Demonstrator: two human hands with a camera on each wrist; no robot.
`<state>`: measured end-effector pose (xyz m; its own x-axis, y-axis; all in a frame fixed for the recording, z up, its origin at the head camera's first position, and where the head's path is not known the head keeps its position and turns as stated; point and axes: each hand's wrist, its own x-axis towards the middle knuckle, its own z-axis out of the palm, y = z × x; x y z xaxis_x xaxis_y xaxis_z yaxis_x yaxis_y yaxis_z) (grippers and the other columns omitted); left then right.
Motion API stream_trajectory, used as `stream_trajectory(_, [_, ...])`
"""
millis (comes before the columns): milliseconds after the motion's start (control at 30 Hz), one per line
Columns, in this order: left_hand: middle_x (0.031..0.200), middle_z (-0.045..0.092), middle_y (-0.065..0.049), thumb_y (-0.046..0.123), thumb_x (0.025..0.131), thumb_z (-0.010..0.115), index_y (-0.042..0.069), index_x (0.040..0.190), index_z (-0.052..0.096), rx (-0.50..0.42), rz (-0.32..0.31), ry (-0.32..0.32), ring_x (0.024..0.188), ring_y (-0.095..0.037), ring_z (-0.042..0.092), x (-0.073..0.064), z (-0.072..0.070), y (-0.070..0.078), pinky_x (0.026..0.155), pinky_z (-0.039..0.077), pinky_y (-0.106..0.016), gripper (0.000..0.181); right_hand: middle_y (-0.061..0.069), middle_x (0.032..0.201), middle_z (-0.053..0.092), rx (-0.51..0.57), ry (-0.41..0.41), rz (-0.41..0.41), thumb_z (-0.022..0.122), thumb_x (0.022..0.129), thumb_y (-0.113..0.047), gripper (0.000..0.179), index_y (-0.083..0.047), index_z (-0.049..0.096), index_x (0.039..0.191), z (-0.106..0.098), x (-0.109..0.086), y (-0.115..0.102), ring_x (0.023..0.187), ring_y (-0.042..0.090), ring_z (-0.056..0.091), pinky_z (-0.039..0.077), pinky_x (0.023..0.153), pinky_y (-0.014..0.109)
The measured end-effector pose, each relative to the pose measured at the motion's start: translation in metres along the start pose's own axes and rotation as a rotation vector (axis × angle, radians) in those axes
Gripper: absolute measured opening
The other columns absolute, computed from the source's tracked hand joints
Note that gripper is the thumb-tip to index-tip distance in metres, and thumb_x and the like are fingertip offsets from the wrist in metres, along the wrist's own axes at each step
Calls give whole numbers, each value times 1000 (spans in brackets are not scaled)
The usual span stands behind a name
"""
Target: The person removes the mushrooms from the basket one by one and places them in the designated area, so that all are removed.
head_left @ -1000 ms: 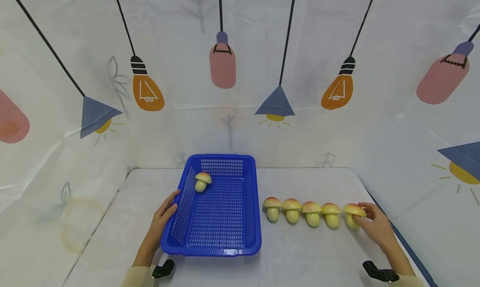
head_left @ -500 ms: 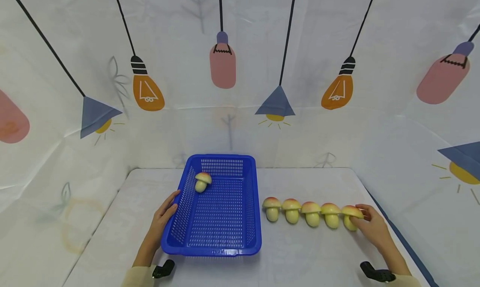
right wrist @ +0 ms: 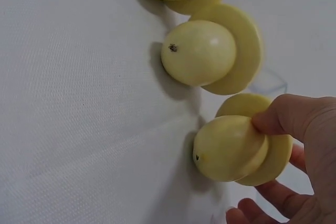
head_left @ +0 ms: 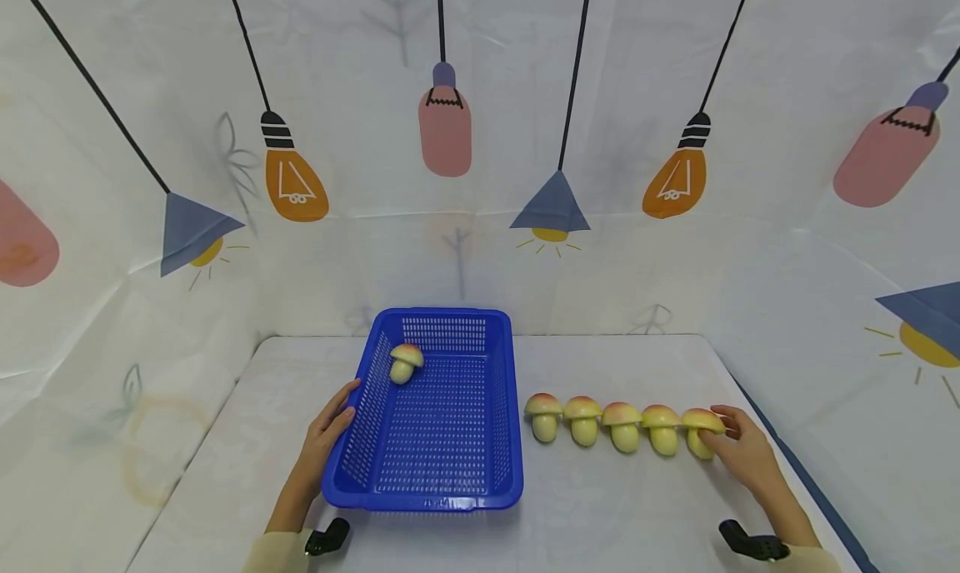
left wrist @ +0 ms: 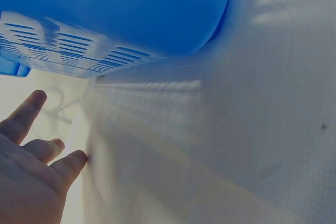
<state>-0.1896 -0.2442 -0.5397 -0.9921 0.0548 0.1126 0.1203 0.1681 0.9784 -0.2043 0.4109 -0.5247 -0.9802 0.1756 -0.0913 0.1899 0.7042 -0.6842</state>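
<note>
My right hand [head_left: 742, 452] pinches the toy mushroom [head_left: 702, 435] at the right end of a row, with the thumb on its pale stem and fingers behind the cap, as the right wrist view shows. Its reddish-yellow cap touches or nearly touches the neighbouring mushroom [head_left: 662, 430]. Beside the left wall of a blue plastic basket [head_left: 512, 406] lies my left hand [head_left: 322, 440], fingers extended along the outside; whether they press on it is unclear. In the left wrist view three fingers [left wrist: 68, 166] show apart from the basket wall [left wrist: 131, 14]. Another mushroom [head_left: 406, 363] lies inside, at the back left.
Several more mushrooms continue the row toward the basket, the nearest mushroom [head_left: 544, 417] standing just off its right rim. A white-covered table [head_left: 600, 506] carries everything. Behind it hangs a white curtain [head_left: 480, 256] printed with lamps.
My right hand has slid the end mushroom slightly left, closing the gap to its neighbour. The left hand and basket have stayed put.
</note>
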Motion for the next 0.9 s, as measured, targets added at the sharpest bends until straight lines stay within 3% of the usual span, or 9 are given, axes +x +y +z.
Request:
stream_trajectory(700, [161, 35, -24, 26, 112, 38, 18, 163, 30, 5, -1, 2, 117, -12, 57, -1, 1, 4, 87, 53, -31, 52, 41, 147, 37, 2, 3, -8, 61, 103, -36, 70, 9, 33, 150, 1, 0, -10, 132, 59, 39, 43, 102, 68])
stream_trajectory(900, [162, 35, -23, 26, 112, 38, 18, 163, 31, 2, 2, -2, 118, -10, 57, -2, 1, 4, 87, 53, -30, 51, 43, 144, 40, -43, 44, -58, 65, 101, -30, 68, 9, 35, 148, -3, -3, -12, 130, 61, 39, 42, 99, 70])
